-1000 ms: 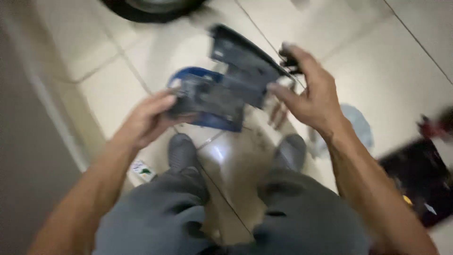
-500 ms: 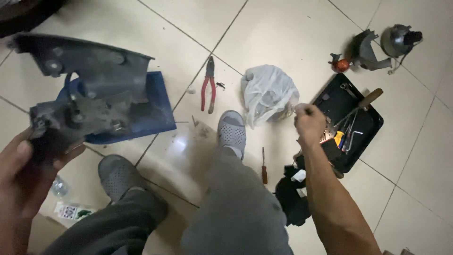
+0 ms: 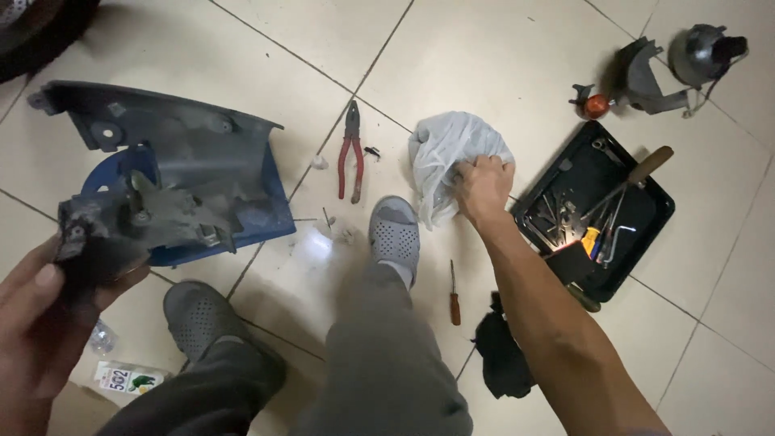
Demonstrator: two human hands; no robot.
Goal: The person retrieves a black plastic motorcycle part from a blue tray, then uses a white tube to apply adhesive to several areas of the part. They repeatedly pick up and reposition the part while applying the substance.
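R hand (image 3: 483,187) fingers curled, gripping white plastic bag (image 3: 449,153) on floor, just left of tool tray (image 3: 655,211). L hand (image 3: 36,323) holds grey plastic panel (image 3: 165,182) near left, long axis running left-right.

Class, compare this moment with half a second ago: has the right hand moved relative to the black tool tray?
Yes. The right hand has gone from the tray edge leftward onto the white plastic bag, which it now grips.
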